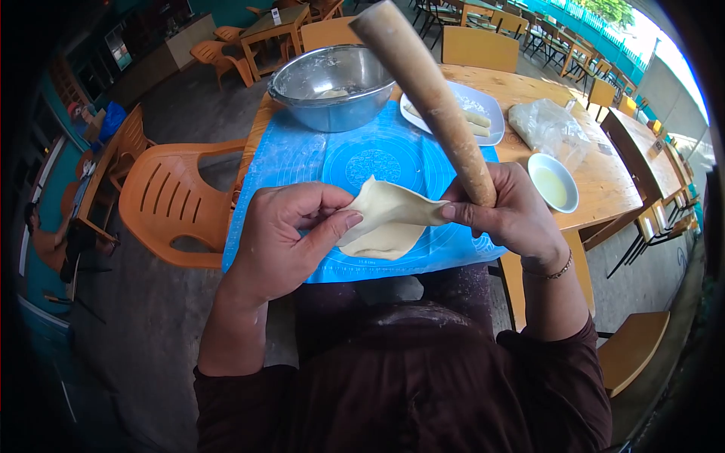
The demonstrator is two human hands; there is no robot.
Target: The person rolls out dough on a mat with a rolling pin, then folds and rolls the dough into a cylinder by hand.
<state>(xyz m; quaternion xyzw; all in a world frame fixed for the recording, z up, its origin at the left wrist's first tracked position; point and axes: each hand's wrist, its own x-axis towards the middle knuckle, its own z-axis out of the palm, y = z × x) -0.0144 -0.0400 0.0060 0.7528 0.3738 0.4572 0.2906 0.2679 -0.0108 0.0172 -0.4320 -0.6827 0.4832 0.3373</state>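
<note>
A thin sheet of dough (pixel 385 226) is stretched between my two hands, its upper edge lifted and its lower part hanging over the blue pastry mat (pixel 291 162). My left hand (pixel 294 234) pinches the sheet's left corner between thumb and fingers. At the opposite corner, my right hand (pixel 507 211) pinches the dough with its thumb. That same hand also grips a wooden rolling pin (pixel 434 94), which slants up and to the left over the table. The fingers behind the pin are partly hidden.
Beyond the mat stand a metal bowl (pixel 325 113) and a white plate (pixel 493 113) holding rolled dough pieces. To the right are a plastic bag (pixel 547 124) and a small bowl (pixel 553 183) of pale liquid. An orange chair (pixel 170 196) is left of the table.
</note>
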